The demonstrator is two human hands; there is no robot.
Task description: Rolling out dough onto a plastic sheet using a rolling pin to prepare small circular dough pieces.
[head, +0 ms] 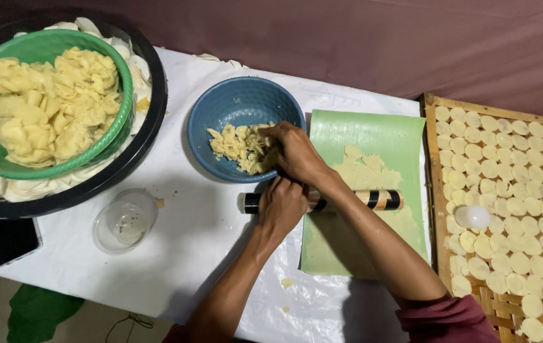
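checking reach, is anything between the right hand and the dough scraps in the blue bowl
Nothing visible: the right hand is already over the bowl rim, its fingers on the scraps. The left hand sits nearer, on the rolling pin.

Your forearms are bare; your right arm wears a dark maroon sleeve (446,321) (bunched above the elbow).

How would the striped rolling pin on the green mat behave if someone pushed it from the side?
The striped rolling pin looks round and smooth, so it would probably roll easily across the flat green mat. It appears stiff, likely not bending. For now the left hand rests on its end, which probably keeps it in place.
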